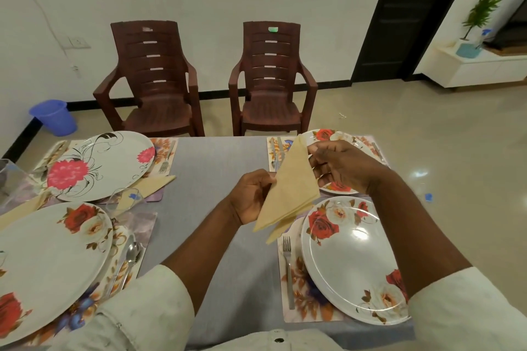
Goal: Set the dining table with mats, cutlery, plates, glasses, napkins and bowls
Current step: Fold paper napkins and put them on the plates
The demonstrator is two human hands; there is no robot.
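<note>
I hold a beige napkin [293, 191] folded into a triangle above the grey table [216, 179]. My left hand [252, 196] pinches its left edge and my right hand [339, 168] grips its upper right side. Below it lies a rose-patterned plate [353, 262] on a floral mat [299, 293] with a fork [288, 268] to its left. A second rose plate [336, 186] sits behind my right hand. On the left are a pink-flower plate [99, 165], a near rose plate [48, 259], a spoon [131, 253], a far fork [165, 162], a folded napkin [154, 182] and a clear glass [125, 199].
Two brown plastic chairs [154, 85] [271, 80] stand beyond the table's far edge. A blue bucket [54, 117] is on the floor at left. A dark door [405, 14] and a white cabinet with a plant [479, 65] are at right.
</note>
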